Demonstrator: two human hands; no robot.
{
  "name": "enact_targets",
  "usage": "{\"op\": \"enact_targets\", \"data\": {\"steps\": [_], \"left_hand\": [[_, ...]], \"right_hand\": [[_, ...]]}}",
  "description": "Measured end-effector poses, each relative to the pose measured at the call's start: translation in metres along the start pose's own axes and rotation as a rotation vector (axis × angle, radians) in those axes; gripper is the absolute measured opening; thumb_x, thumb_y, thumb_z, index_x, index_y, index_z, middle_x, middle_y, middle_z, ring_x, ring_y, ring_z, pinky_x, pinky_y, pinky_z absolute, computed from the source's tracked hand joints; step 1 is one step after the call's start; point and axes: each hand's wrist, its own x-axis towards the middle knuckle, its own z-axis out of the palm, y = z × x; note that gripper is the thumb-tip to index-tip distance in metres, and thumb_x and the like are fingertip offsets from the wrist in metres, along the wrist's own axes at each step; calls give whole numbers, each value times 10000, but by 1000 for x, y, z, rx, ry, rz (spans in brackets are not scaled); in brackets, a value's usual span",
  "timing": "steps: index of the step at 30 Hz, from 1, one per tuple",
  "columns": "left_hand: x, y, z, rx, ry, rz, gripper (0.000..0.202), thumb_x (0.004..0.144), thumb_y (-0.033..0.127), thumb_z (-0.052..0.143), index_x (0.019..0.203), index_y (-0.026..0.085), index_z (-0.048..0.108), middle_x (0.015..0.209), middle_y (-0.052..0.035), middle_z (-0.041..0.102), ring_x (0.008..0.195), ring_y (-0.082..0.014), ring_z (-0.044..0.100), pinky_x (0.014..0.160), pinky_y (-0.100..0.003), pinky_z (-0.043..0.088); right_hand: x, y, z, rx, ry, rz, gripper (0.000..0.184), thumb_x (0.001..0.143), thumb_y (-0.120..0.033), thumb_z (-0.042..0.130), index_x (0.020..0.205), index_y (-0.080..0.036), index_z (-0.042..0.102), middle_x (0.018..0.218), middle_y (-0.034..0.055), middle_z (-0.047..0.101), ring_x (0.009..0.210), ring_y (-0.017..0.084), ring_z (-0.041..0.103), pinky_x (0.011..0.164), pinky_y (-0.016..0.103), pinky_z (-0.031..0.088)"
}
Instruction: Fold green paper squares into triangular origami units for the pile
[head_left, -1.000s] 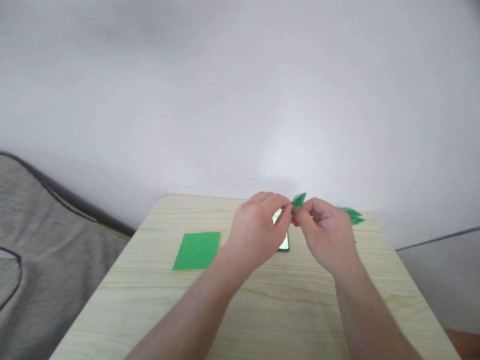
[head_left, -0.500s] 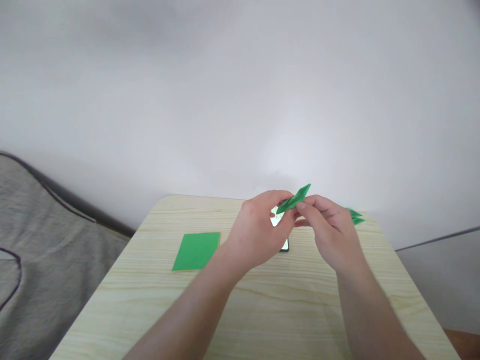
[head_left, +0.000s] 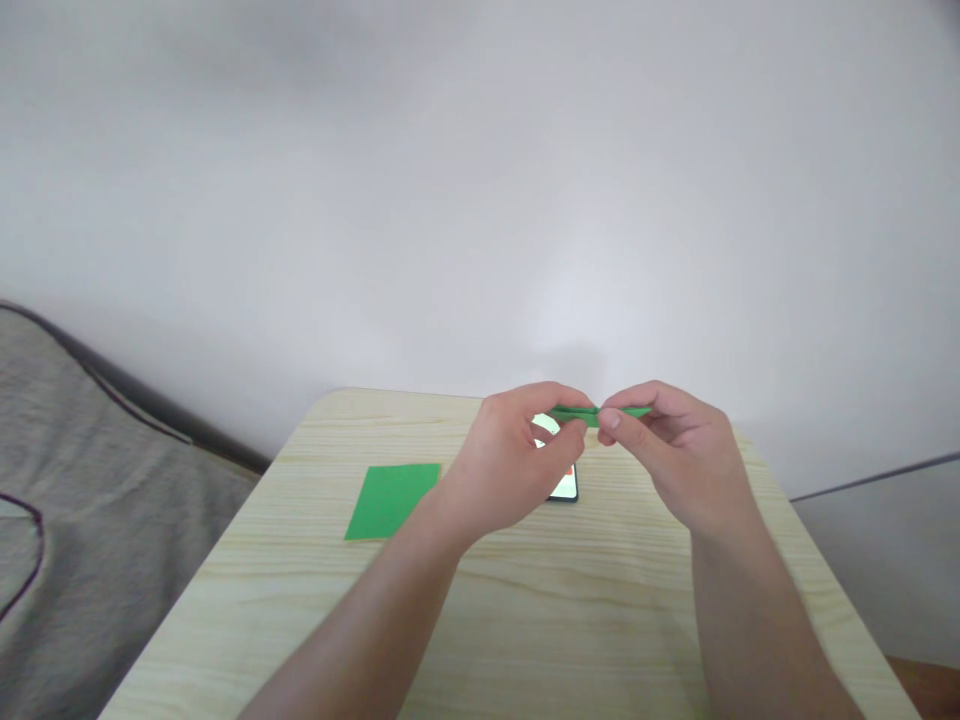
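Observation:
A small folded green paper piece (head_left: pixel 592 412) is held level above the far part of the light wooden table (head_left: pixel 525 620). My left hand (head_left: pixel 510 465) pinches its left end between thumb and fingers. My right hand (head_left: pixel 671 455) pinches its right end the same way. Both hands hover over a phone (head_left: pixel 564 485) with a lit screen, which they mostly hide.
A flat stack of green square paper (head_left: pixel 391 500) lies on the table to the left of my hands. A grey fabric surface (head_left: pixel 82 470) sits beyond the table's left edge. A plain white wall stands behind the table.
The folded piece has turned from a raised tilt to lying level between my hands. My right hand has shifted right and now hides the folded green pieces at the back right.

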Motion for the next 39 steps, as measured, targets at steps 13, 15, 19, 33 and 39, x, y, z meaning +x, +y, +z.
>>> {"op": "enact_targets", "data": {"steps": [13,15,19,33,39], "left_hand": [[2,-4,-3,-184,-9,-57,149,903,353,708,945,213,733,833,-23,690,701,-141,612,604,-259,499],[3,-3,-4,-183,-16,-49,136,911,340,702,946,212,732,839,-21,690,721,-142,613,633,-267,500],[3,-3,-5,-164,-36,-33,124,916,319,698,934,202,733,835,-22,698,749,-147,612,665,-278,494],[4,-6,-7,-186,33,-28,139,867,322,765,847,188,737,795,-36,729,753,-165,636,683,-304,520],[5,-4,-9,-316,25,-59,150,814,304,821,817,171,752,767,-42,737,710,-155,636,646,-293,516]], "right_hand": [[-3,-7,2,57,22,26,216,822,-429,822,888,-232,759,784,28,752,739,186,676,639,296,532],[-2,-4,0,47,-20,25,232,821,-450,819,875,-230,768,795,33,756,744,189,670,624,293,519],[-3,-3,-2,-52,-23,9,274,842,-495,782,823,-222,767,759,32,748,703,184,649,600,291,499],[-4,-9,-2,-76,-67,35,278,871,-477,762,787,-213,740,728,15,744,644,156,654,577,257,488],[-6,-15,-4,-87,-104,41,275,890,-462,748,782,-211,723,726,9,734,641,145,637,573,247,469]]}}
